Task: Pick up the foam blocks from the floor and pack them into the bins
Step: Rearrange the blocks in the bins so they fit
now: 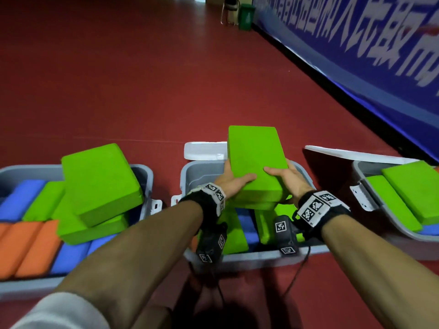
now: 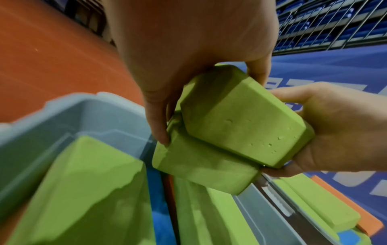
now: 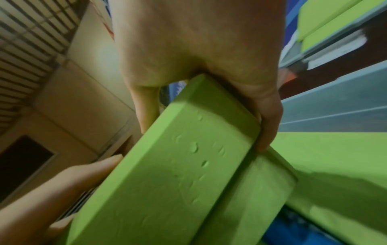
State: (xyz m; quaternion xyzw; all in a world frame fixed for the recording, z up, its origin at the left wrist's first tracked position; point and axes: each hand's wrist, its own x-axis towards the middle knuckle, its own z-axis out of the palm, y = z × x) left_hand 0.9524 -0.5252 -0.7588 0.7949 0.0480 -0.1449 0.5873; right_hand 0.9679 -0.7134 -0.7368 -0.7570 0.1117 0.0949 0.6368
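I hold two stacked green foam blocks over the middle grey bin (image 1: 187, 176). The upper green block (image 1: 255, 155) tilts up and away; the lower green block (image 1: 257, 205) lies under it. My left hand (image 1: 234, 180) grips their left side with its thumb on top. My right hand (image 1: 282, 175) grips the right side the same way. The left wrist view shows the left hand (image 2: 188, 66) around the upper block (image 2: 240, 122) and lower block (image 2: 205, 167). In the right wrist view, the right hand (image 3: 209, 49) clasps the upper block (image 3: 167, 174). Green and blue blocks stand in the bin below.
The left bin (image 1: 148, 173) holds orange, blue and green blocks piled above its rim. The right bin (image 1: 367, 169) holds green blocks. White lids (image 1: 204, 150) lie behind the bins. A blue banner (image 1: 356, 55) runs along the right. Red floor (image 1: 118, 79) stretches ahead.
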